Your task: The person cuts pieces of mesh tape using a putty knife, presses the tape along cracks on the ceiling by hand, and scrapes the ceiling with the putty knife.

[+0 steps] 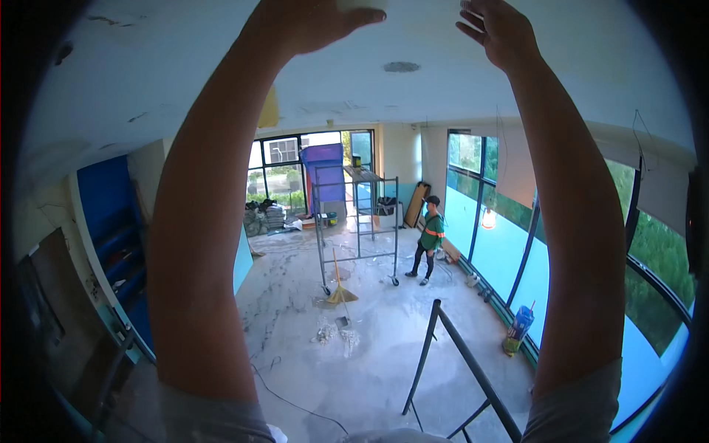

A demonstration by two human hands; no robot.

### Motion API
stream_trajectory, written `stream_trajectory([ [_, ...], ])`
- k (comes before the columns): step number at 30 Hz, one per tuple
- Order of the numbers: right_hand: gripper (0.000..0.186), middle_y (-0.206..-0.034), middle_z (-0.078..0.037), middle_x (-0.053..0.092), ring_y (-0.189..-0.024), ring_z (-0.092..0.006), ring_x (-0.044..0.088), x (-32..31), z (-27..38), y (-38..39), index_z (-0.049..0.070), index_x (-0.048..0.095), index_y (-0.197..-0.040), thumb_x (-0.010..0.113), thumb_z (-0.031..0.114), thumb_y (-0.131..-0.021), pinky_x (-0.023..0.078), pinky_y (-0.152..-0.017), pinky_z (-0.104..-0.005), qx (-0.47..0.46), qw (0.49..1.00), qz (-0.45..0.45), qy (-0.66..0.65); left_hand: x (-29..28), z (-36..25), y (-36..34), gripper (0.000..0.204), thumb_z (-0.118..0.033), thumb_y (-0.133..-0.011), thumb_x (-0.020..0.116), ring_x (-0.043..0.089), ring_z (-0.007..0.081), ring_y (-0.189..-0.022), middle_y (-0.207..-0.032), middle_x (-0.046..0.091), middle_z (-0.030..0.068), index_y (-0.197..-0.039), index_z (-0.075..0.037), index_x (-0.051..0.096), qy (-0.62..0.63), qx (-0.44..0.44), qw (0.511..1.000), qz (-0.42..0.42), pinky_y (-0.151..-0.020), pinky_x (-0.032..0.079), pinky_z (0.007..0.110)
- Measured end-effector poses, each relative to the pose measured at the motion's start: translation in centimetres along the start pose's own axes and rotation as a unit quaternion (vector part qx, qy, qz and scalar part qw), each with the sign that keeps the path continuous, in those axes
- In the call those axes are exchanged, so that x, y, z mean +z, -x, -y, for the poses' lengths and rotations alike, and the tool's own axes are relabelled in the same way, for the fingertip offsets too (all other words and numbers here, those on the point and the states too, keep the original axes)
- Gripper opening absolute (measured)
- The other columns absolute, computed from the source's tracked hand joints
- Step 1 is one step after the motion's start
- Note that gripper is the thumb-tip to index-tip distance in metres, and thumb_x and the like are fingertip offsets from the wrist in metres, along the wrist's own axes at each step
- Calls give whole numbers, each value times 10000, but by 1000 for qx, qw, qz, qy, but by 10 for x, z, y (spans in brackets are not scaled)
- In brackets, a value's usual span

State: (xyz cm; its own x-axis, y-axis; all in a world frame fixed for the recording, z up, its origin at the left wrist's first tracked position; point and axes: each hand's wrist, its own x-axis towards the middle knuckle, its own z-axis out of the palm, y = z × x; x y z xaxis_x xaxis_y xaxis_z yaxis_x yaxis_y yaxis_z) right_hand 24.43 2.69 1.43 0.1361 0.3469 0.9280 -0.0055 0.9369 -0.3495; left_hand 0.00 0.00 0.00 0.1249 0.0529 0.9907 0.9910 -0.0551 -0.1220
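Observation:
Both my bare arms are raised toward the white ceiling (pixel 402 103). My left hand (pixel 310 22) is at the top edge, thumb stretched out beside a pale thing (pixel 353 4) that it seems to grip; most of it and the other fingers are cut off. Up at the top right, my right hand (pixel 491 33) has its fingers apart and slightly bent, with nothing visible in them, near the ceiling. A dark rough round patch (pixel 402 66) shows in the ceiling between my arms.
Below are a metal railing (pixel 458 336) and a wheeled scaffold (pixel 354 257) with a purple panel (pixel 321 166) behind. A person in green (pixel 430 232) stands right of it. A broom (pixel 340 294), cable and debris lie around on the pale floor. Windows line the right wall.

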Motion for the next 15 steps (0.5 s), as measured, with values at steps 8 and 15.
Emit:
stream_trajectory([
  [8,624,-1215,-148,602,-1086,-342,628,-110,-136,214,17,387,-1410,691,215,-902,531,-922,-469,164,986,21,-32,89,-78,198,705,-651,-810,687,692,338,-908,-956,690,204,-1089,-7,620,415,44,868,269,-804,536,429],
  [15,338,-1047,-50,583,-874,-210,558,-212,-173,530,47,591,-1171,696,206,-891,500,-762,-364,506,789,-298,-177,93,-209,428,561,-512,-759,794,660,363,-837,-894,665,200,-976,-21,632,550,35,612,567,-743,511,444],
])
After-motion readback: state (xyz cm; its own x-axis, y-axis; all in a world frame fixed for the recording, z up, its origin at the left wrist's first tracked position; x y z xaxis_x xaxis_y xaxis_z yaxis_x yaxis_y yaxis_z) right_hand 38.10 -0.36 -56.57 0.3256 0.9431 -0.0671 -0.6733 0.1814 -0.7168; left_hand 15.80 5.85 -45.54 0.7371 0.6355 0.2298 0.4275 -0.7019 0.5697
